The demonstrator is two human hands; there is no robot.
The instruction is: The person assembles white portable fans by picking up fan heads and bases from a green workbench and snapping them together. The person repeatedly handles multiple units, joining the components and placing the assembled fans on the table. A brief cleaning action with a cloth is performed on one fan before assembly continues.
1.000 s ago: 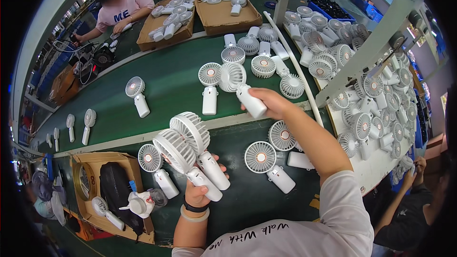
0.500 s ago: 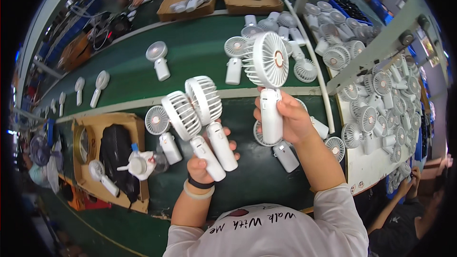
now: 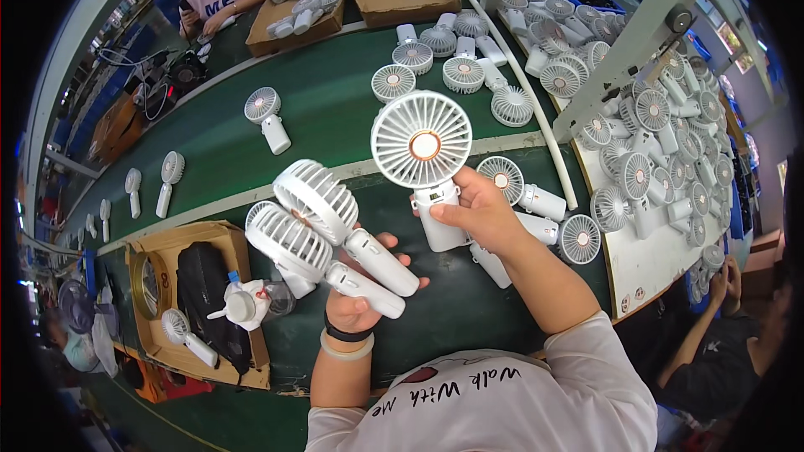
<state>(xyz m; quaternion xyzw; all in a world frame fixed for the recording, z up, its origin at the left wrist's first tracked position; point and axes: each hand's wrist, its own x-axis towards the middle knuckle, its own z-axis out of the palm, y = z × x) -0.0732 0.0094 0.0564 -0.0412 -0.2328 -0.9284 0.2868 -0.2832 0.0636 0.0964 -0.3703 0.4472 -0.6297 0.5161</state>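
Note:
Two white handheld fans (image 3: pixel 366 289) rest side by side in my left hand (image 3: pixel 350 311), fingers curled round their handles and round heads tilted to the left. My right hand (image 3: pixel 481 216) grips a third white handheld fan (image 3: pixel 423 144) upright by its handle, thumb across the front. Its grille, with a copper-ringed centre, faces me. Part of another white fan shows behind the pair in my left hand. Beyond my right hand, several white fans (image 3: pixel 540 201) lie on the dark green table (image 3: pixel 419 339), some partly hidden by my hand and forearm.
A green conveyor belt (image 3: pixel 218 163) carries spaced fans. At left, a cardboard box (image 3: pixel 264 356) holds a black bag, a fan and a white bottle-like item. Fans crowd a white board (image 3: pixel 624 272) at right, past a white pipe (image 3: pixel 536 109). Two people work nearby.
The fan in my right hand has come lower and left, and its grille has turned toward me. The pair in my left hand has tipped further left.

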